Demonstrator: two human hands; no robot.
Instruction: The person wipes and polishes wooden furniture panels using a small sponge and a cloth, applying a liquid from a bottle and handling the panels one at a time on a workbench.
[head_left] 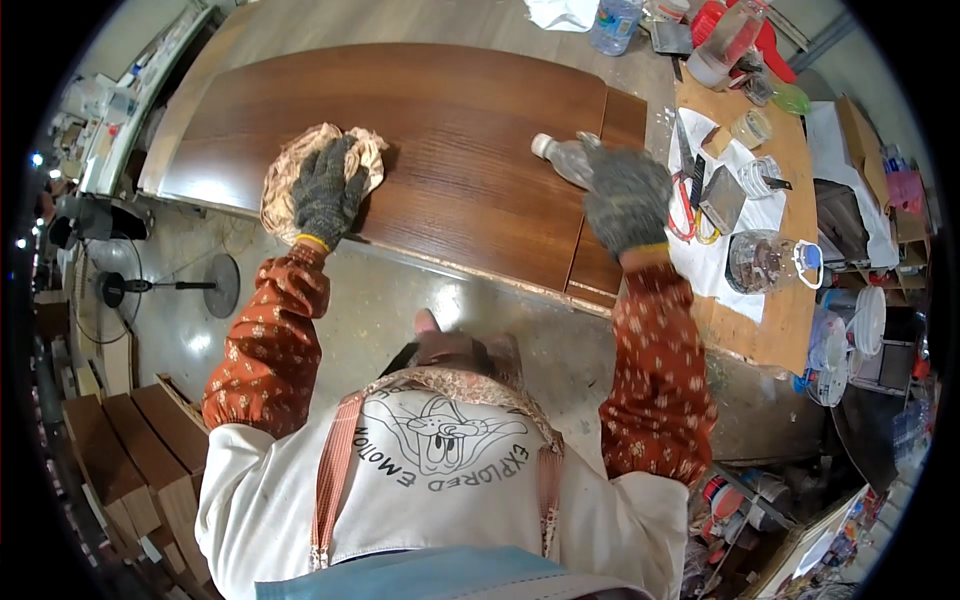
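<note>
A dark brown wood-grain panel (450,130) with a curved far edge lies on the workbench. On its left part, my left hand (328,190), in a dark grey knit glove, holds a bunched beige cloth (370,155) against the surface. Over the panel's right end, my right hand (628,195), gloved alike, is closed around a small clear plastic bottle (568,158). The bottle is tilted, its white cap pointing left; the fingers around it are partly hidden and slightly blurred. A narrow brown strip (624,118) adjoins the panel's right end.
Right of the panel, scissors (683,205), a scraper blade (722,198) and a large clear jug (760,262) rest on white paper. Bottles and a red container (708,20) stand at the far right. A fan (115,288) is at left, above stacked brown boards (140,440).
</note>
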